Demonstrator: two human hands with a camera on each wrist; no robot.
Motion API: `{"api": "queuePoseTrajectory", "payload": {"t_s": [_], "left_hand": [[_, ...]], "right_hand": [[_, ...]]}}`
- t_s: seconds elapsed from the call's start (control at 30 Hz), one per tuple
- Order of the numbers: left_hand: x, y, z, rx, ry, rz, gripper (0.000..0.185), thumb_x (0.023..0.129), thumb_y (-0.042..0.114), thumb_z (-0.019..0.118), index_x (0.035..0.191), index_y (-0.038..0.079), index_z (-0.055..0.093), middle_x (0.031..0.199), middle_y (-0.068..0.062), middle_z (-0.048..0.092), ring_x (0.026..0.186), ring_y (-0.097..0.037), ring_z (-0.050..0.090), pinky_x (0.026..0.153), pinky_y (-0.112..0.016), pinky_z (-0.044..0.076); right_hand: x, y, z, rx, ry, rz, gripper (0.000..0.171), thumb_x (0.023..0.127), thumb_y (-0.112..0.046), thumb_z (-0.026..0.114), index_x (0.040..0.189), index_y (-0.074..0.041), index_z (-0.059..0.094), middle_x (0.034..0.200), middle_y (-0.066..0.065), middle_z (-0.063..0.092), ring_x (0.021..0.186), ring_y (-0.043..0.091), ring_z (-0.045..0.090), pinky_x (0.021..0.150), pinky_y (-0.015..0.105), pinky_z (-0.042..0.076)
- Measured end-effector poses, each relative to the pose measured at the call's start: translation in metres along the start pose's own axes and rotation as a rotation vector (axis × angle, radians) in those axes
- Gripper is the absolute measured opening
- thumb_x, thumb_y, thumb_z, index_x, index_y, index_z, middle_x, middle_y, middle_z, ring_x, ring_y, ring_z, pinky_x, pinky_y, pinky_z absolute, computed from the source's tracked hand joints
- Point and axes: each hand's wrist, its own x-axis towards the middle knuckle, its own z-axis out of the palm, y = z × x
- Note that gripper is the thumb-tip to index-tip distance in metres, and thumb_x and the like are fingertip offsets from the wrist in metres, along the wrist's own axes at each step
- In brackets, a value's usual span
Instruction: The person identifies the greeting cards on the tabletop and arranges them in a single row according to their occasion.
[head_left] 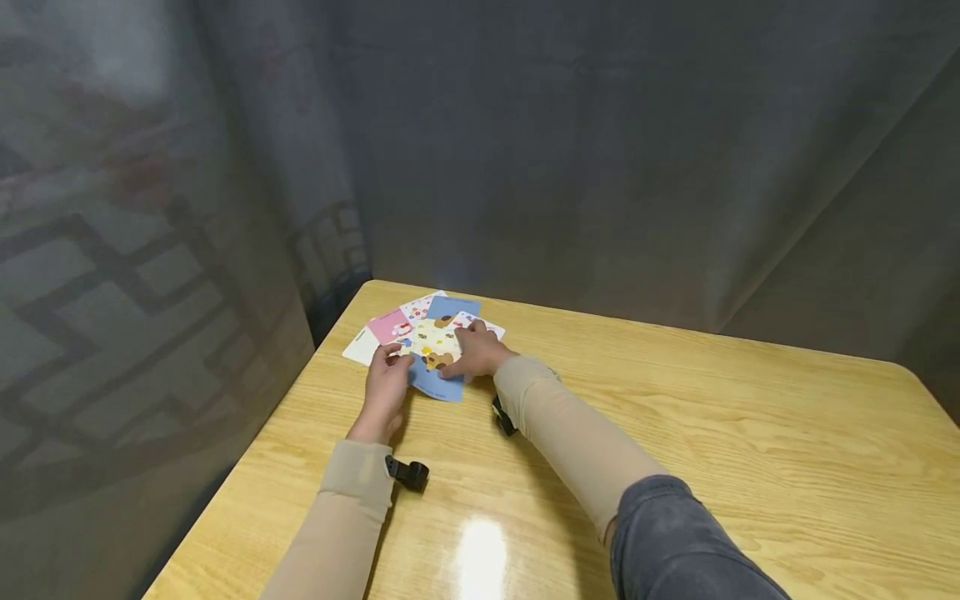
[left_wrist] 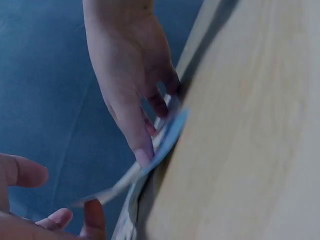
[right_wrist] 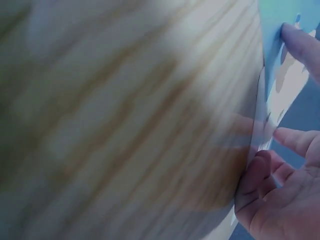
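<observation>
Several printed paper sheets lie fanned out and overlapping near the table's far left corner. On top is a cream sheet (head_left: 427,336) with brown bear pictures, partly covered by the hands. My left hand (head_left: 386,387) pinches its left side with thumb and fingertips; the left wrist view shows that edge bent up off the table. My right hand (head_left: 483,352) grips its right side, thumb (left_wrist: 142,156) at the near edge and other fingers farther back. A blue sheet (head_left: 435,387) shows beneath, nearest me. In the right wrist view, curled right fingers (right_wrist: 255,172) are beside the sheets' edge.
Behind the cream sheet lie a pink sheet (head_left: 386,325), a white dotted sheet (head_left: 420,307), another blue sheet (head_left: 461,307) and a white sheet (head_left: 360,346). The wooden table (head_left: 712,433) extends right. A dark curtain (head_left: 562,167) hangs behind and at left.
</observation>
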Motion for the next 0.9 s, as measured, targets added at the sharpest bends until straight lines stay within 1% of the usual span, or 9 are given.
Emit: {"api": "queuePoseTrajectory", "payload": {"t_s": [0.17,0.3,0.43,0.5,0.57,0.63,0.7,0.73,0.9], "left_hand": [[0.004,-0.008,-0.006,0.115,-0.025,-0.023,0.048,0.101,0.001,0.044,0.148,-0.007,0.038,0.128,-0.024,0.049,0.110,-0.029,0.050,0.091,-0.037,0.043],[0.008,-0.009,-0.007,0.193,-0.045,-0.001,0.048,0.097,-0.005,0.046,0.145,-0.006,0.046,0.118,-0.020,0.050,0.096,-0.024,0.048,0.076,-0.030,0.041],[0.009,-0.006,-0.006,0.203,-0.049,0.047,0.049,0.093,-0.009,0.046,0.141,-0.006,0.050,0.115,-0.019,0.050,0.093,-0.024,0.047,0.072,-0.028,0.041],[0.008,-0.003,-0.004,0.203,-0.058,0.075,0.050,0.091,-0.010,0.045,0.140,-0.007,0.051,0.114,-0.019,0.050,0.091,-0.023,0.047,0.070,-0.027,0.041],[0.008,0.000,-0.002,0.193,-0.083,0.100,0.051,0.090,-0.011,0.044,0.140,-0.008,0.052,0.114,-0.020,0.050,0.088,-0.022,0.049,0.065,-0.025,0.040],[0.009,0.002,0.002,0.193,-0.116,0.115,0.051,0.090,-0.011,0.044,0.140,-0.007,0.051,0.115,-0.021,0.051,0.085,-0.020,0.049,0.060,-0.023,0.039],[0.009,0.004,0.004,0.197,-0.142,0.124,0.051,0.090,-0.011,0.044,0.140,-0.007,0.052,0.116,-0.021,0.051,0.083,-0.019,0.048,0.057,-0.022,0.038],[0.010,0.005,0.005,0.205,-0.153,0.125,0.050,0.091,-0.010,0.044,0.140,-0.006,0.052,0.116,-0.020,0.051,0.082,-0.019,0.048,0.056,-0.023,0.038],[0.012,0.005,0.009,0.234,-0.182,0.142,0.046,0.093,-0.011,0.045,0.137,-0.006,0.054,0.112,-0.019,0.053,0.083,-0.019,0.047,0.061,-0.024,0.039]], "right_hand": [[-0.002,0.005,0.003,0.050,0.003,-0.008,0.098,0.087,-0.049,0.081,0.161,-0.006,0.033,0.161,0.023,0.027,0.144,0.038,0.033,0.116,0.044,0.034],[-0.008,0.010,-0.001,0.145,0.007,-0.032,0.105,0.088,-0.045,0.081,0.165,-0.008,0.021,0.165,0.022,0.018,0.150,0.034,0.023,0.119,0.045,0.029],[-0.013,0.017,-0.006,0.260,0.053,-0.109,0.100,0.093,-0.038,0.076,0.166,-0.007,0.015,0.166,0.024,0.013,0.151,0.034,0.023,0.119,0.049,0.028],[-0.017,0.021,-0.009,0.330,0.096,-0.129,0.090,0.098,-0.035,0.071,0.165,-0.006,0.019,0.166,0.023,0.017,0.147,0.036,0.033,0.116,0.050,0.034],[-0.021,0.026,-0.013,0.425,0.136,-0.127,0.074,0.104,-0.031,0.063,0.163,-0.005,0.027,0.162,0.022,0.028,0.133,0.037,0.049,0.106,0.051,0.044],[-0.025,0.030,-0.018,0.511,0.187,-0.121,0.056,0.108,-0.027,0.056,0.156,-0.003,0.040,0.151,0.021,0.044,0.118,0.034,0.058,0.095,0.048,0.050],[-0.029,0.036,-0.023,0.567,0.233,-0.116,0.042,0.111,-0.023,0.050,0.147,-0.002,0.052,0.138,0.019,0.055,0.103,0.031,0.061,0.085,0.044,0.052],[-0.031,0.038,-0.025,0.577,0.255,-0.112,0.038,0.111,-0.022,0.048,0.142,-0.002,0.056,0.130,0.018,0.058,0.100,0.031,0.060,0.083,0.043,0.051],[-0.037,0.053,-0.033,0.533,0.305,-0.122,0.029,0.111,-0.019,0.048,0.125,-0.001,0.066,0.113,0.012,0.066,0.092,0.025,0.058,0.079,0.037,0.046]]}}
